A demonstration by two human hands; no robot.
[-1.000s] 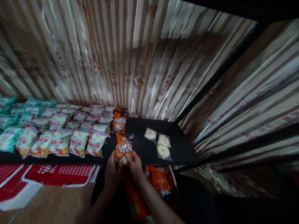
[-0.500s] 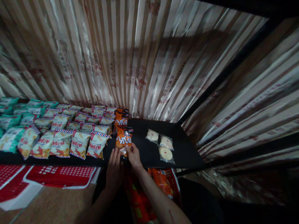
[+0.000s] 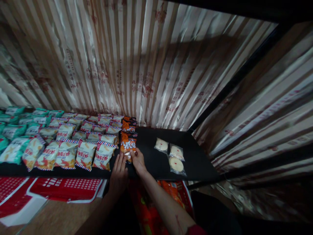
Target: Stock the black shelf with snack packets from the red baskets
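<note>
An orange snack bag (image 3: 127, 143) lies on the black shelf (image 3: 149, 160), at the right end of rows of bags. My right hand (image 3: 138, 160) pinches its lower right part between thumb and fingers. At the lower left corner, my left hand (image 3: 119, 171) grips the same bag with fingers stretched along it; its thumb is hidden. Another orange bag (image 3: 128, 123) stands behind this one. White snack bags with striped edges (image 3: 104, 155) stand close by my left hand. To the right lie three clear packets with round pale crackers (image 3: 176, 164).
Teal snack bags (image 3: 16, 148) fill the shelf's left end. Red baskets (image 3: 66, 189) sit below the front edge, and more orange packages (image 3: 171, 191) lie under my right forearm. A striped sheet (image 3: 137, 65) hangs behind; a dark post (image 3: 234, 78) slants at the right.
The view has shifted slightly, so the shelf appears a little lower. Both hands stay at the orange bag, which sits slightly closer to the white bags.
</note>
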